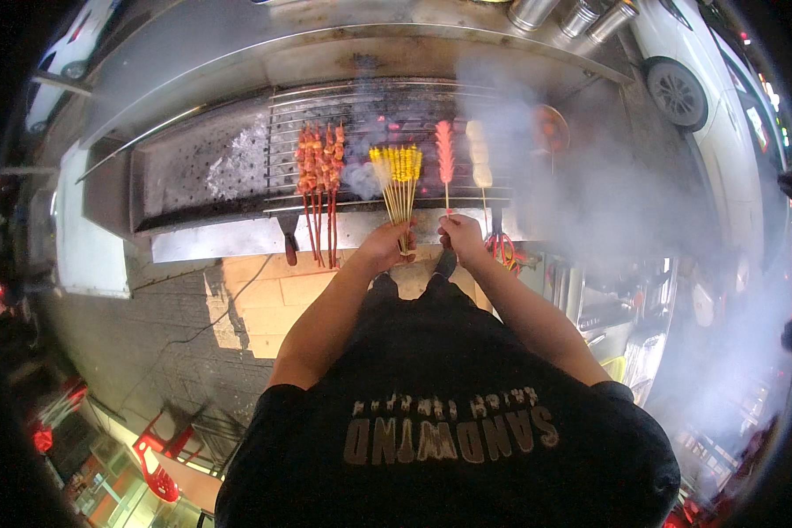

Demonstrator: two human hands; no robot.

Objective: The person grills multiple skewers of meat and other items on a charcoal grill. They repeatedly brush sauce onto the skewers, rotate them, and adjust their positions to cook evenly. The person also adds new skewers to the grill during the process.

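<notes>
My left hand (384,247) is closed around the stick ends of a fanned bundle of yellow-topped skewers (398,165), whose food lies over the grill grate. Just right of it, my right hand (462,236) pinches the lower end of the stick of a pink scored sausage skewer (445,154). A skewer of white pieces (478,151) rests on the grate beside the sausage, apart from my fingers. Left of the yellow bundle lie several reddish-brown meat skewers (319,161), their dark sticks reaching over the grill's front edge.
Embers glow under the grate (282,123), and smoke drifts right. An ash-dusted perforated metal tray (180,163) adjoins the grate. A round container (550,129) stands at its right end, blurred by smoke. Metal canisters (581,18) stand behind; a white car (704,79) is at far right.
</notes>
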